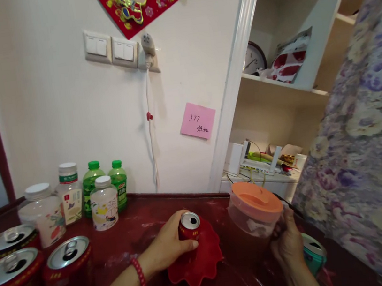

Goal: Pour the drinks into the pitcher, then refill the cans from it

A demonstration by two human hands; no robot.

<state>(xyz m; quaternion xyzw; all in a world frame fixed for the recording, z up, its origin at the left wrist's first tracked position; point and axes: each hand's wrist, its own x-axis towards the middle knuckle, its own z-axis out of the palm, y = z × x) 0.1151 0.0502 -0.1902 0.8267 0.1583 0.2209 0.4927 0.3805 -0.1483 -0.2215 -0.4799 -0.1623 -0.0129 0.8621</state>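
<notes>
My left hand (170,245), with a red bead bracelet on its wrist, is wrapped round a small red can (190,228) with an opened top. The can is upright over a red scalloped dish (208,263) on the dark red table (136,236). At the right, my right hand (289,240) grips the right side of a clear pitcher (249,229) with an orange lid; its fingers are partly hidden behind the pitcher. A green can (313,253) stands just right of my right wrist.
Three larger opened red cans (69,273) stand at the left. Behind them are white-capped clear bottles (104,205) and two green bottles (119,184) near the wall. A floral curtain (367,161) hangs at the right, beside shelves (275,81) and a router.
</notes>
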